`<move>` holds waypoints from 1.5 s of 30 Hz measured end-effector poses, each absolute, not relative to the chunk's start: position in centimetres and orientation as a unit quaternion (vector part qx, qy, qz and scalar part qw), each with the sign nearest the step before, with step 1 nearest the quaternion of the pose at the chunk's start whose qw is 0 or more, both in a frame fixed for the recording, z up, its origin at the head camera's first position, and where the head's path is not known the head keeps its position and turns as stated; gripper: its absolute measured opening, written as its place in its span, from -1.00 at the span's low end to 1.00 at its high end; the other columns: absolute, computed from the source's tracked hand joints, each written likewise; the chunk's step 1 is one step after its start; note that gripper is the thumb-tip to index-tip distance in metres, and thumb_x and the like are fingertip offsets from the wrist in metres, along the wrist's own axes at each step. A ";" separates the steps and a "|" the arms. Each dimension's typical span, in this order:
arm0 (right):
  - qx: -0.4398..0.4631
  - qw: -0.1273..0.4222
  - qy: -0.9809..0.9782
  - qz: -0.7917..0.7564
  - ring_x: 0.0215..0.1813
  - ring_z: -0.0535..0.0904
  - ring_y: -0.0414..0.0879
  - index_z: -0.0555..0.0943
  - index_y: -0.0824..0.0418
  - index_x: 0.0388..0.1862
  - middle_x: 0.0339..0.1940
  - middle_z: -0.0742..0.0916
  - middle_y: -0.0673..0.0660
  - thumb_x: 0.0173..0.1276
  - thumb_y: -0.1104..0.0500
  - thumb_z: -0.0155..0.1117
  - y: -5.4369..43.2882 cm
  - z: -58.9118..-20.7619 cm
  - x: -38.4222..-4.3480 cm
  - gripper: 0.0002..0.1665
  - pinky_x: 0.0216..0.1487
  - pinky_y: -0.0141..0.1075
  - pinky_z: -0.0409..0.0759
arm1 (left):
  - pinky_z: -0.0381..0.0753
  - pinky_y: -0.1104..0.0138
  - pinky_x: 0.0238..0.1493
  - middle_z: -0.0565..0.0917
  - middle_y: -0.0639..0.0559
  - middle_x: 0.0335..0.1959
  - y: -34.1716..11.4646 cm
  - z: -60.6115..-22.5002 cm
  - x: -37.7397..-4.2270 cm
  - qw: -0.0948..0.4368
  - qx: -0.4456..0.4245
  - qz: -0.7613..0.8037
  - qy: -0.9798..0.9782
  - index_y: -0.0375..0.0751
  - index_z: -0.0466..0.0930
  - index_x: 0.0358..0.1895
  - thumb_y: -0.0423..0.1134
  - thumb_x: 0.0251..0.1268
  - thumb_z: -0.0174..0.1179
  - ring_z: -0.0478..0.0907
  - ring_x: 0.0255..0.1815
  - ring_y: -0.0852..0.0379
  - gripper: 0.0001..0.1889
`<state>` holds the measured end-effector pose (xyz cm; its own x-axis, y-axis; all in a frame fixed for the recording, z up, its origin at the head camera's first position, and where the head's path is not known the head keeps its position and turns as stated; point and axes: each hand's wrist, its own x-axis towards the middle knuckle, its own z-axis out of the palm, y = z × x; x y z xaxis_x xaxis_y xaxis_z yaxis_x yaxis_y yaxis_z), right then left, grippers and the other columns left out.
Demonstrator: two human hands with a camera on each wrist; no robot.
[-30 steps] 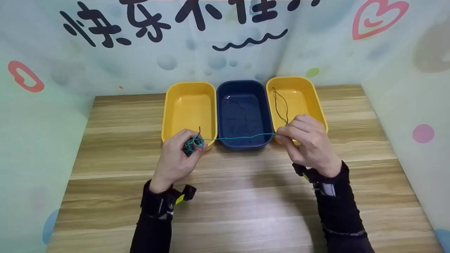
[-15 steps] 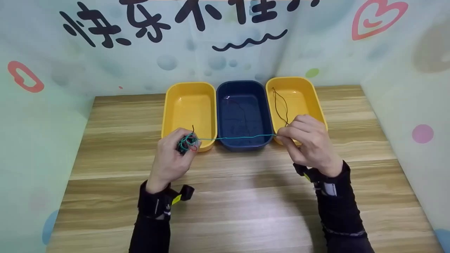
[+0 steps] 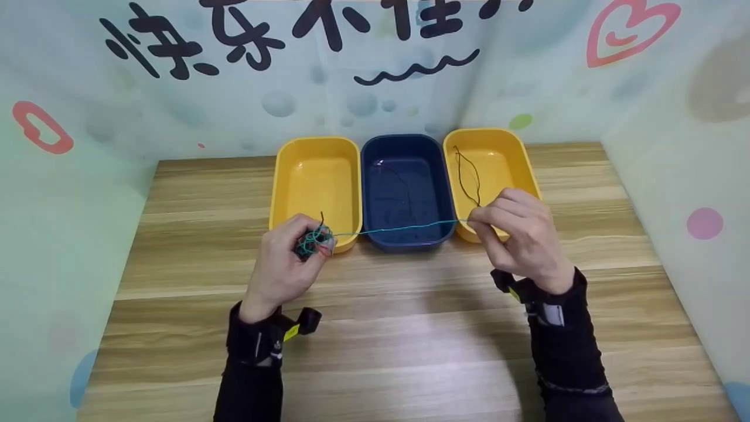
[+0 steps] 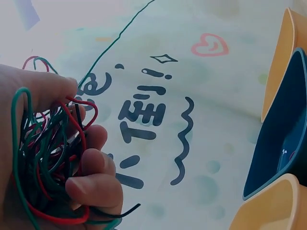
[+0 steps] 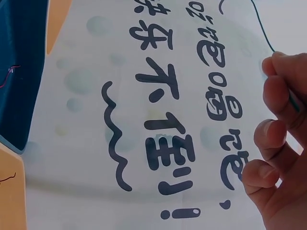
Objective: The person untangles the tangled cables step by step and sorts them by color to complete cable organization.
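Observation:
My left hand point(image 3: 282, 266) grips a tangled bundle of wires point(image 4: 53, 158) in green, red and black, its fingers curled round it. From that bundle a green wire point(image 3: 404, 227) runs taut to the right, above the bins. My right hand point(image 3: 521, 237) pinches the far end of this wire between thumb and forefinger, seen also in the right wrist view, where the other fingers are bent and hold nothing. A black wire point(image 3: 479, 181) lies looped in the right yellow bin point(image 3: 515, 158), partly hidden behind the right hand.
At the back of the wooden table point(image 3: 398, 340) several things line up: a left yellow bin point(image 3: 319, 170), a dark blue bin point(image 3: 404, 146) with a thin dark red wire point(image 5: 9, 74) in it, and the right yellow bin. A printed curtain point(image 3: 328, 94) hangs behind them.
My left hand has shifted slightly left with the wire bundle. My right hand has moved a little up and right, still pinching the green wire, whose visible span is longer.

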<state>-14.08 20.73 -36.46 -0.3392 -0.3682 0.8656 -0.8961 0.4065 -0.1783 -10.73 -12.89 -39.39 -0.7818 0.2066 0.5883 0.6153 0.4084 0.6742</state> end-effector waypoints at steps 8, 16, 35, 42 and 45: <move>0.352 0.382 -0.769 0.373 -0.55 0.35 -0.04 0.64 0.33 -0.52 -0.64 0.60 0.15 0.04 0.42 0.33 21.9 -36.8 -14.7 -0.96 -0.42 -0.40 0.25 | 0.47 0.43 -0.37 0.58 0.06 -0.42 -12.8 -39.4 -10.5 0.163 -0.320 -0.433 -0.827 -0.21 0.55 -0.32 -0.42 0.02 0.28 0.47 -0.41 0.25 -0.86; 0.273 0.386 -0.796 0.378 -0.52 0.37 -0.09 0.65 0.31 -0.47 -0.61 0.61 0.17 0.08 0.41 0.33 22.2 -37.3 -15.2 -0.95 -0.33 -0.56 0.26 | 0.59 0.36 -0.27 0.62 0.08 -0.37 -11.5 -39.7 -10.4 0.097 -0.372 -0.404 -0.830 -0.19 0.57 -0.26 -0.33 0.13 0.26 0.53 -0.33 0.23 -0.88; 0.054 0.367 -0.803 0.466 -0.60 0.36 -0.42 0.64 0.48 -0.39 -0.57 0.59 -0.37 0.27 0.36 0.24 26.4 -37.5 -17.7 -0.86 -0.53 -0.54 0.29 | 0.40 0.44 -0.49 0.50 0.01 -0.54 -11.8 -39.9 -10.1 0.132 -0.418 -0.557 -0.706 -0.25 0.49 -0.41 -0.60 -0.11 0.08 0.41 -0.51 0.20 -0.80; 0.022 0.342 -0.802 0.490 -0.61 0.37 -0.35 0.63 0.50 -0.38 -0.61 0.59 -0.31 0.29 0.36 0.23 26.9 -37.8 -18.4 -0.85 -0.53 -0.51 0.31 | 0.44 0.45 -0.45 0.55 0.00 -0.52 -12.0 -39.7 -10.4 0.144 -0.386 -0.558 -0.720 -0.27 0.51 -0.39 -0.59 -0.06 0.12 0.44 -0.50 0.21 -0.82; 0.014 0.341 -0.796 0.499 -0.61 0.37 -0.34 0.62 0.52 -0.37 -0.61 0.59 -0.25 0.28 0.39 0.23 27.0 -38.0 -18.7 -0.86 -0.54 -0.51 0.30 | 0.49 0.46 -0.40 0.57 -0.03 -0.49 -12.2 -39.7 -10.4 0.145 -0.373 -0.568 -0.719 -0.31 0.50 -0.34 -0.62 -0.03 0.12 0.47 -0.48 0.19 -0.81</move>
